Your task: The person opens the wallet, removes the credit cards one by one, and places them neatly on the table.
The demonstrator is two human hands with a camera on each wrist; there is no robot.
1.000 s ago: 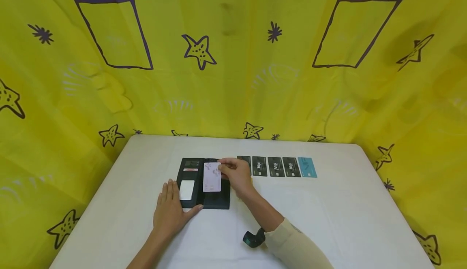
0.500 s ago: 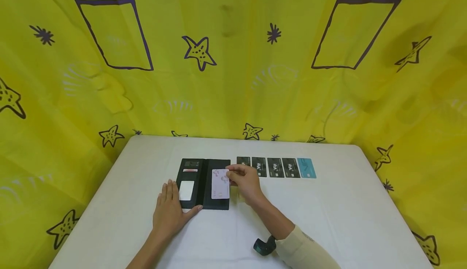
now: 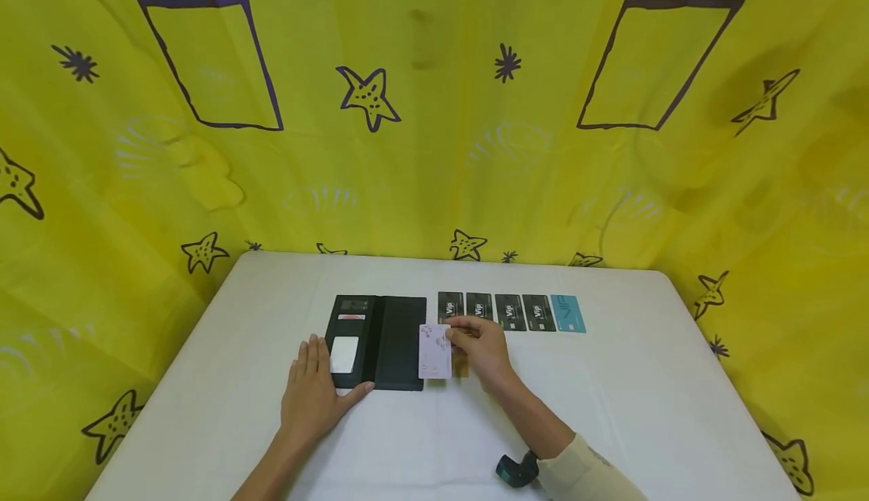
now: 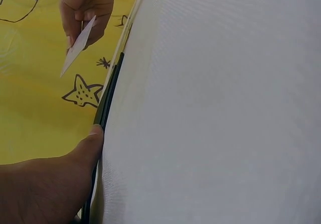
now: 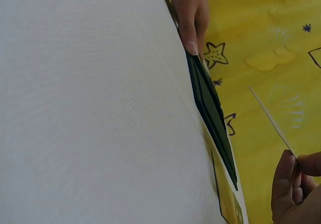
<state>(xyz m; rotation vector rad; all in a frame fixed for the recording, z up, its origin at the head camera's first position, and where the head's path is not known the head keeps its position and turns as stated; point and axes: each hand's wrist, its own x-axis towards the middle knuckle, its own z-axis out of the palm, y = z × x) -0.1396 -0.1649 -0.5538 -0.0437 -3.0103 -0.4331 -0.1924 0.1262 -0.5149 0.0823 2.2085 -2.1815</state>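
Observation:
An open black wallet [image 3: 399, 342] lies on the white-covered table, with a white card [image 3: 344, 355] and other small inserts in its left half. My left hand [image 3: 311, 391] rests along the wallet's left and near edges, fingers straight and thumb stretched out. Between thumb and fingertips my right hand [image 3: 485, 354] pinches a pale pink card [image 3: 434, 354] by its upper right edge. The card is at the wallet's right edge in the head view. From the right wrist view, this card [image 5: 271, 118] appears edge-on, held above the table.
Several black Vip cards [image 3: 510, 312] and a blue card [image 3: 567, 313] lie in a row at the back right. A yellowish flat thing [image 3: 461, 366] is partly hidden under my right hand. Behind the table hangs a yellow curtain [image 3: 421, 146] with star drawings.
My right hand has carried the pink card rightward and nearer to me, from above the wallet's right half to its right edge. The left hand has stayed in place.

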